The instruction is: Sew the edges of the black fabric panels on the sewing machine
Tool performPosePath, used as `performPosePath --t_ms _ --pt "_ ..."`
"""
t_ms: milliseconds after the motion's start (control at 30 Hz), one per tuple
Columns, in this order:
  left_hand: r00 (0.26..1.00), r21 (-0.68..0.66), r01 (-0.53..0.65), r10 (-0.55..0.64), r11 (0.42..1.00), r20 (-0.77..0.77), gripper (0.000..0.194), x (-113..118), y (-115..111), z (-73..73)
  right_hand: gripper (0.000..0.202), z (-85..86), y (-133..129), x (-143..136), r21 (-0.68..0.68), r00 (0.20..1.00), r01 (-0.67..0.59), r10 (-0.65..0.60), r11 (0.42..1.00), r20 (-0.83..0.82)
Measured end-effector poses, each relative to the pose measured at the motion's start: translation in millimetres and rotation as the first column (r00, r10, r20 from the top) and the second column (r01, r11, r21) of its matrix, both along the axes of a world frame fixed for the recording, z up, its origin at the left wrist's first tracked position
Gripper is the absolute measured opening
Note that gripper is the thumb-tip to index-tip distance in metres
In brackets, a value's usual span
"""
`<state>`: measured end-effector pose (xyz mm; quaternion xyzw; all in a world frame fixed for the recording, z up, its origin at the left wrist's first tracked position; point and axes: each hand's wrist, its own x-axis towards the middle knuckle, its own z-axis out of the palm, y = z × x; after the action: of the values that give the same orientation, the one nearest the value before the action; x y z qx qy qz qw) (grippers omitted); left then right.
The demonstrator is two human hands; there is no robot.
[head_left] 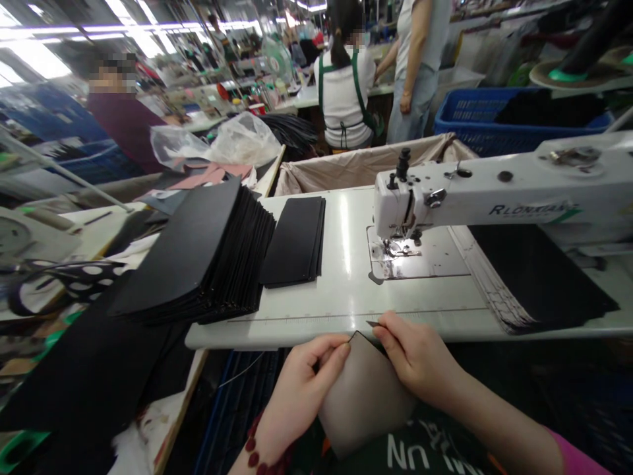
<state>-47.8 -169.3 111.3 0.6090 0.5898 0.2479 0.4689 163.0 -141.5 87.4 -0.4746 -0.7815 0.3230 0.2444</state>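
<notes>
My left hand [316,373] pinches the top corner of a grey panel [363,399] between thumb and fingers. The panel, dark-edged and like leather or fabric, hangs in front of my apron below the table's front edge. My right hand [420,356] is closed around a small tool with a dark pointed tip [374,324]; most of it is hidden in the fingers, so its kind is unclear. That tip points left, just above and right of the panel's corner. Beyond my hands stands a white sewing machine [445,198], its needle area over a metal plate [440,257].
On the white table [341,297], a tall stack of black panels [188,244] and a smaller stack [295,241] lie left. Under the machine arm sits another stack [534,270]. A cloth-lined bin [336,171] and blue basket [519,119] stand behind. Other people work farther back.
</notes>
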Motion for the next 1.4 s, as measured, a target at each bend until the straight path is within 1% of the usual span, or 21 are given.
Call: performPosePath --t_ms 67,167,233,300,367,433,533,600,667,700,733,767,833,867,900,967,1033,1100,1200,1300,1400 --pt "1.0 0.026 0.003 -0.003 1.0 0.002 0.027 3.0 -1.8 6.4 0.026 7.8 -2.3 6.0 -0.003 1.0 0.022 -0.022 1.0 -0.011" --pt "1.0 0.079 -0.014 0.015 0.997 -0.014 0.027 6.9 -6.7 17.1 0.022 22.0 -9.3 14.1 0.025 1.0 -0.018 0.018 1.0 -0.013" --pt "0.996 0.144 -0.049 0.058 0.988 -0.061 0.026 9.4 -11.9 24.9 0.02 32.4 -15.1 18.3 0.046 0.998 -0.035 0.037 0.998 -0.054" --pt "0.985 0.243 -0.092 0.124 0.966 -0.122 0.025 12.9 -18.8 33.2 0.021 42.8 -20.2 21.1 0.015 0.989 -0.033 0.035 0.999 -0.14" --pt "0.968 0.368 -0.121 0.192 0.922 -0.164 0.024 18.8 -27.1 41.4 0.023 52.7 -24.0 21.5 -0.064 0.969 -0.045 0.028 0.997 -0.245" --pt "0.955 0.503 -0.12 0.237 0.856 -0.175 0.023 27.5 -35.5 48.4 0.032 61.6 -26.8 19.3 -0.122 0.943 -0.069 0.025 0.99 -0.332" --pt "0.965 0.658 -0.064 0.215 0.75 -0.152 0.031 44.4 -45.1 54.0 0.04 71.6 -29.3 14.2 -0.133 0.916 -0.074 0.014 0.988 -0.401" --pt "0.98 0.675 -0.022 0.151 0.738 -0.133 0.04 55.3 -48.1 54.6 0.037 74.1 -28.9 13.1 -0.144 0.907 -0.052 -0.014 0.988 -0.421" --pt "0.987 0.634 0.019 0.087 0.773 -0.136 0.045 63.0 -47.4 54.0 0.03 72.0 -26.3 14.9 -0.173 0.884 -0.018 -0.065 0.985 -0.464" --pt "0.985 0.626 0.03 0.083 0.78 -0.15 0.045 65.1 -45.5 53.6 0.03 69.4 -24.3 16.6 -0.191 0.863 -0.001 -0.095 0.982 -0.495" --pt "0.978 0.64 0.029 0.11 0.768 -0.176 0.044 66.0 -42.4 53.5 0.031 65.9 -22.1 18.5 -0.216 0.841 0.006 -0.121 0.976 -0.527" --pt "0.964 0.676 0.019 0.165 0.737 -0.208 0.043 65.8 -38.1 53.8 0.033 62.0 -20.0 20.4 -0.243 0.82 0.003 -0.141 0.97 -0.555" --pt "0.922 0.757 0.024 0.277 0.653 -0.269 0.043 63.1 -26.1 55.9 0.035 54.8 -16.3 23.4 -0.291 0.799 -0.042 -0.143 0.956 -0.583" --pt "0.912 0.77 0.061 0.278 0.635 -0.302 0.041 61.2 -19.1 57.9 0.035 52.4 -14.9 24.6 -0.303 0.802 -0.068 -0.129 0.951 -0.583" --pt "0.912 0.758 0.113 0.236 0.642 -0.336 0.036 59.4 -11.8 60.4 0.035 51.4 -13.7 26.1 -0.298 0.811 -0.086 -0.107 0.951 -0.576" --pt "0.921 0.681 0.213 0.087 0.701 -0.379 0.018 56.7 1.5 66.2 0.035 53.5 -11.5 30.5 -0.232 0.848 -0.077 -0.059 0.97 -0.527" --pt "0.929 0.602 0.236 0.004 0.763 -0.369 0.017 55.0 11.2 72.1 0.033 59.8 -9.5 37.7 -0.106 0.911 -0.017 -0.029 0.994 -0.411" --pt "0.941 0.55 0.194 0.005 0.813 -0.339 0.019 53.9 16.8 76.5 0.029 66.8 -7.9 46.3 0.033 0.97 0.043 -0.034 0.999 -0.239" --pt "0.957 0.5 0.161 -0.011 0.851 -0.289 0.019 52.2 20.7 79.0 0.026 72.9 -6.5 55.0 0.215 0.999 0.047 -0.045 0.975 -0.012" --pt "0.968 0.476 0.15 -0.03 0.867 -0.251 0.019 51.0 23.0 77.9 0.025 73.0 -5.5 54.7 0.348 0.992 0.0 -0.044 0.938 0.118" --pt "0.97 0.469 0.142 -0.029 0.872 -0.24 0.019 49.9 25.2 75.9 0.025 72.3 -4.3 50.8 0.409 0.979 -0.017 -0.069 0.912 0.194"
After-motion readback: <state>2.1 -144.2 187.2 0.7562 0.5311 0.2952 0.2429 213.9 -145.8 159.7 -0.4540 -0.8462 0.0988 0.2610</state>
